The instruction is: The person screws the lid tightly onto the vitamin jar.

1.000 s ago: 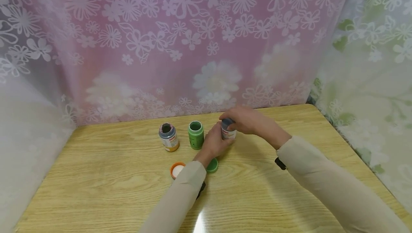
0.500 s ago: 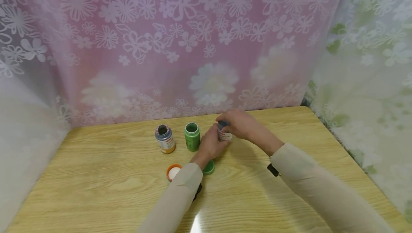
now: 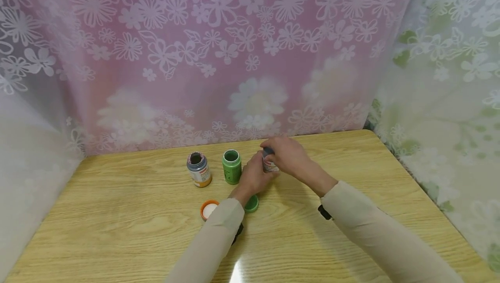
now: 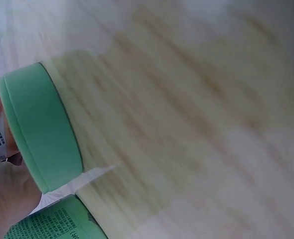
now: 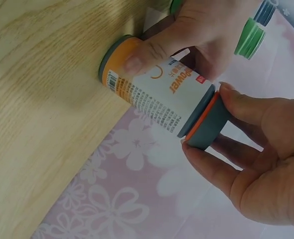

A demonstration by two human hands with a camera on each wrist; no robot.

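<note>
A supplement bottle (image 5: 169,94) with a white and orange label stands on the table. My left hand (image 3: 254,176) grips its body, thumb across the label in the right wrist view. My right hand (image 3: 288,155) pinches the bottle's dark grey cap (image 5: 210,123) between thumb and fingers. A thin orange line shows between cap and bottle. To the left stand an uncapped green bottle (image 3: 232,171) and an uncapped bottle with a grey top and orange base (image 3: 200,175). In the left wrist view a green cap (image 4: 42,124) looms close, beside the left hand.
An orange-rimmed cap (image 3: 203,213) lies inside up on the wooden table (image 3: 117,218), partly behind the left sleeve. Floral curtains (image 3: 187,79) hang along the table's back edge and right side. Black wrist straps (image 3: 324,212) sit on the sleeves.
The head view has shifted slightly, so everything sits a little further left. My right hand has turned on the cap, its wrist swinging inward and lower. The left hand keeps its hold.
</note>
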